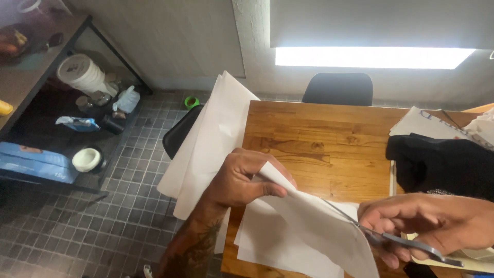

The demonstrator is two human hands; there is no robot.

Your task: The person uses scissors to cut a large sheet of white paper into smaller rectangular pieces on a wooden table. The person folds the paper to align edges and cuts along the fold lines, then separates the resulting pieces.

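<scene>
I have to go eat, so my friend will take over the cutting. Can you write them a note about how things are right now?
Left hand: fingers pinch the top edge of the white paper sheet, holding it up over the wooden table.
Right hand: holds the scissors, blades open and into the sheet's edge.
Done: a cut is started at the right side of the sheet.
Left: the rest of the sheet is uncut. More white paper hangs off the table's left edge; black cloth lies at the right.

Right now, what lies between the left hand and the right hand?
In the head view, only the white paper sheet spans from the left hand to the right hand, with the scissors cutting into it.
</scene>
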